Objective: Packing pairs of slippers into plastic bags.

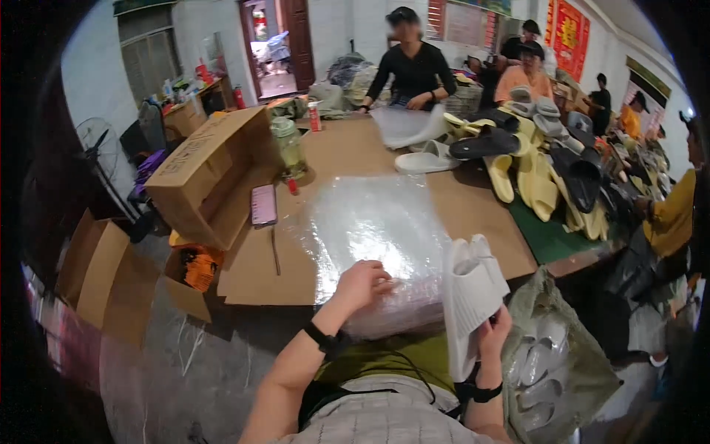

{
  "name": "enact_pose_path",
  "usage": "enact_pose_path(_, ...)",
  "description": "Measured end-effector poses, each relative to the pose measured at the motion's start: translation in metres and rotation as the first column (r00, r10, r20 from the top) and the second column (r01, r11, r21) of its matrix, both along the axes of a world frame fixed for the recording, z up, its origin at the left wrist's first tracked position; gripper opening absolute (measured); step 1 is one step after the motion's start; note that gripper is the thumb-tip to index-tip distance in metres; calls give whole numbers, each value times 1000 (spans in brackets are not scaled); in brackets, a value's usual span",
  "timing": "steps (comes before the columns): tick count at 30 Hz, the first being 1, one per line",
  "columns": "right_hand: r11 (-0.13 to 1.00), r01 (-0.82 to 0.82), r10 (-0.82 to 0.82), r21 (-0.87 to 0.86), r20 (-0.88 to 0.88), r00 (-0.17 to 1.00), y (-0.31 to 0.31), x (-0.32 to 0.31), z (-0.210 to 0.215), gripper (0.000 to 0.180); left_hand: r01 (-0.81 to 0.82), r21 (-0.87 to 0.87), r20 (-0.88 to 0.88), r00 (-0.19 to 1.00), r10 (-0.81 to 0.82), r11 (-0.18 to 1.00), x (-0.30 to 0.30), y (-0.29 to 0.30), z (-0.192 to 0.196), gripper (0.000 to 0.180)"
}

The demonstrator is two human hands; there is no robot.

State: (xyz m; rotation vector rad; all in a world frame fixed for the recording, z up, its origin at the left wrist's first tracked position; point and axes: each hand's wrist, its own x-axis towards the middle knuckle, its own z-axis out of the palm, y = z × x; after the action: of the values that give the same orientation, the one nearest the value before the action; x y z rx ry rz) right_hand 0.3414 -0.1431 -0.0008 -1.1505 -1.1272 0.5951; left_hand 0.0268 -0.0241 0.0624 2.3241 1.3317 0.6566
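Observation:
My right hand (pixel 494 330) is closed around a pair of white slippers (pixel 473 292), held upright with their soles together at the table's near edge. A ribbed strap shows on the near slipper. Left of it, my left hand (pixel 364 285) hovers over or touches a stack of clear plastic bags (pixel 377 214); contact is hard to tell. Its fingers are loosely bent and slightly apart, the tips a little blurred, and nothing shows in them. The shiny bags lie on the cardboard-covered table (pixel 333 152) and reach its near edge.
Left on the table are an open cardboard box (pixel 211 163), a phone (pixel 263 205) and a glass jar (pixel 288 148). Yellow, black and grey slippers (pixel 536 174) are heaped at right. A sack (pixel 569 355) of bagged slippers stands near my right. Across the table, a person (pixel 414 66) handles plastic.

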Motion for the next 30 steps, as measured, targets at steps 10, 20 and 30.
enact_pose_path(10, 997, -51, 53, 63, -26, 998, -2, -20, 23, 44, -95, -263, 362, 913, 190, 960, -14, 8, -14, 21)
enact_pose_path(20, 997, -52, 49, 53, 62, 997, -7, -24, 40, 44, 42, -532, 541, 785, 302, 846, -26, 14, -24, 20)
enact_pose_path(30, 979, -194, 124, 68, 558, 820, -18, -57, 75, 23, -42, -340, 600, 760, 251, 939, -12, 9, -4, 17)
